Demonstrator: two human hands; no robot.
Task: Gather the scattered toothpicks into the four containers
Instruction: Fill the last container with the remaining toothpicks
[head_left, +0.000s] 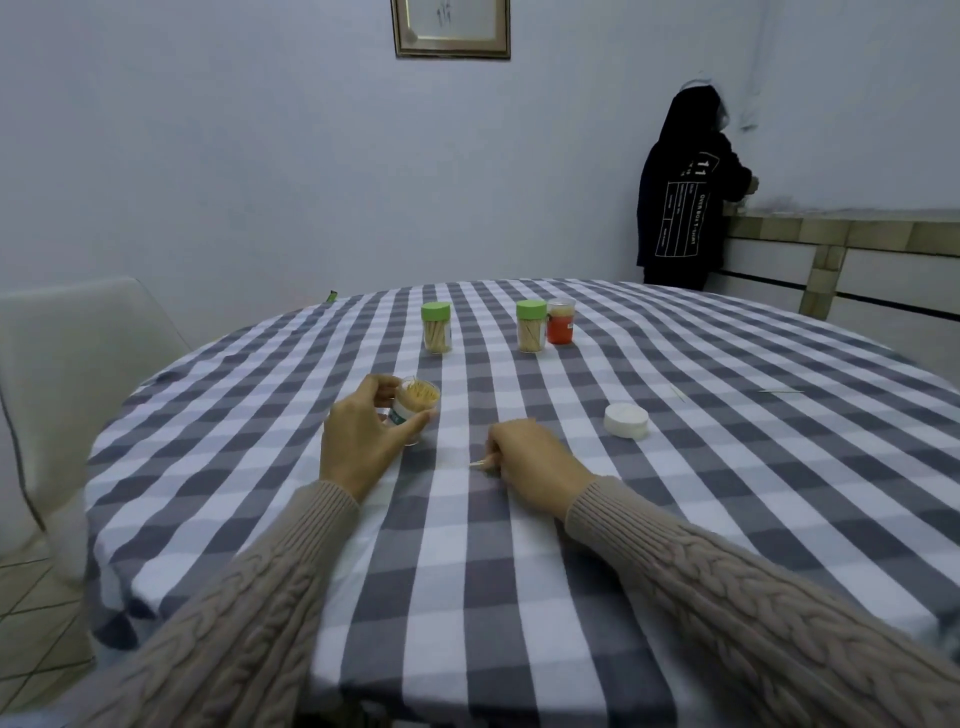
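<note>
Right hand (524, 462) low on the counter (519, 571), fingers pinched on a toothpick (480, 461). At ten o'clock of it, left hand (358, 441), fingers curled round an open jar (415, 402) full of toothpicks. At two o'clock, white lid (626, 421); beyond, two stray toothpicks (779, 391). Farthest, at twelve, two green-capped jars (436, 327) and a red jar (561, 322).

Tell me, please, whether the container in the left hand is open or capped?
Open. The container that the left hand grips shows bare toothpick tips at its mouth, and a white lid lies apart on the tablecloth.
</note>
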